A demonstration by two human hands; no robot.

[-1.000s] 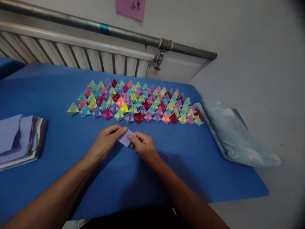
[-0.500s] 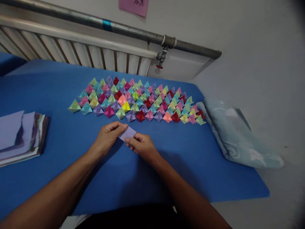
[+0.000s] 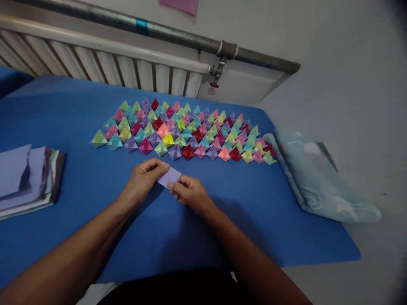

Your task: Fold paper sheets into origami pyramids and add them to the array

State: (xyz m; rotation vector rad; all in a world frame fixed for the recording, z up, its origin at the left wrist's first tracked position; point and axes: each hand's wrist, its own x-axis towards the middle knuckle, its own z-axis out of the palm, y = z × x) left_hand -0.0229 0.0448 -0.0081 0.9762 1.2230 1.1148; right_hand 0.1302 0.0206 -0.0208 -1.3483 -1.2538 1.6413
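A small pale purple paper [image 3: 169, 176] is held between my two hands, above the blue table. My left hand [image 3: 145, 177] pinches its upper left edge between thumb and fingers. On its right side, my right hand [image 3: 190, 192] grips the lower right part, thumb on top. Just beyond my hands stand rows of small folded paper boats [image 3: 167, 140] in green, pink, purple, red, blue and yellow.
A stack of coloured paper sheets [image 3: 32, 180] lies at the left on the blue table [image 3: 92, 182]. A folded light blue cloth [image 3: 318, 178] rests at the right. Behind are a white radiator [image 3: 127, 70], a metal pipe [image 3: 184, 41] and a red-handled valve [image 3: 214, 84].
The camera view has shifted slightly, so the pink note on the wall shows less. Both hands keep their hold on the purple paper.
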